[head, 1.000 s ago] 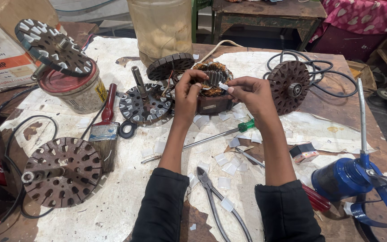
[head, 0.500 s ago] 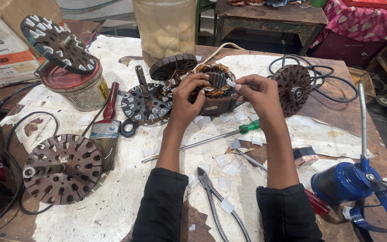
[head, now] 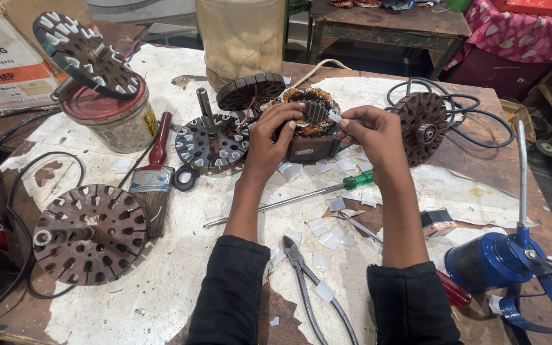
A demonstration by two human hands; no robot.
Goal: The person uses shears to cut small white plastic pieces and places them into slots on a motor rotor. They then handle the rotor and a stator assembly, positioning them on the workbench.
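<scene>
Two hands, left hand [head: 275, 137], right hand [head: 370, 131], stator [head: 308, 124] windings up

A single head-worn camera looks steeply down and forward from close above the hands [head: 327, 137], which sit mid-frame; the table [head: 161, 281] spreads to either side and beyond them.
</scene>
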